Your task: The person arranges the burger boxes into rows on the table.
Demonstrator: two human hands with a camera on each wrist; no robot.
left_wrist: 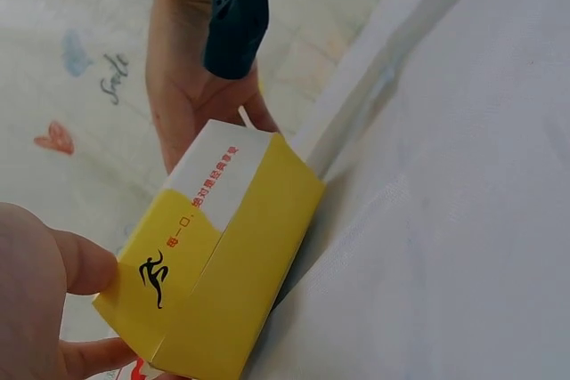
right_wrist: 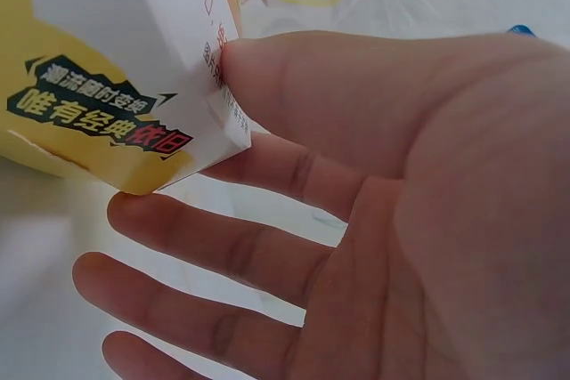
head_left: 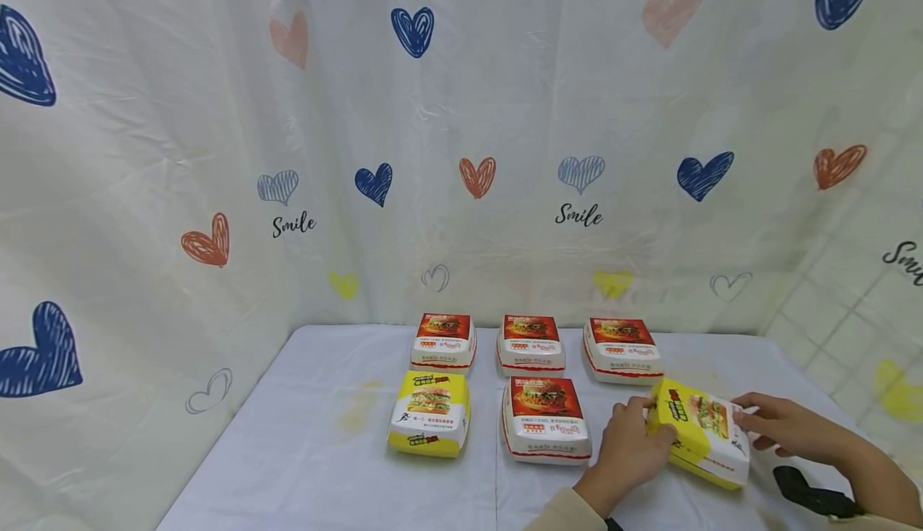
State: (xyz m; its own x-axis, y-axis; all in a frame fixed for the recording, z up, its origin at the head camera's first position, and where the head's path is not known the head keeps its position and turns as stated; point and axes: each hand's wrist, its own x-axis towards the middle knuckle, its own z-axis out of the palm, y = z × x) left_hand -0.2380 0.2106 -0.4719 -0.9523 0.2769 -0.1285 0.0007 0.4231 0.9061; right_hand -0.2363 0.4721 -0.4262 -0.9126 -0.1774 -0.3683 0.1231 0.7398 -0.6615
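A yellow-and-white burger box [head_left: 701,435] is held at the right of the table between both hands, turned at an angle. My left hand [head_left: 626,449] grips its left end, thumb in front and fingers behind. At the opposite end, my right hand [head_left: 796,428] pinches a corner. In the right wrist view the thumb of that hand [right_wrist: 383,211] lies against the box's white side, with the index finger under the corner and the other fingers spread. The left wrist view shows the box [left_wrist: 223,238] tilted; whether its base touches the cloth I cannot tell.
Red-and-white burger boxes stand in a back row: left [head_left: 443,343], middle [head_left: 530,345] and right [head_left: 622,349]. In front are another red-and-white box [head_left: 546,420] and a second yellow-and-white one [head_left: 429,414]. A white cloth [head_left: 303,451] covers the table; a heart-printed curtain [head_left: 505,114] hangs behind.
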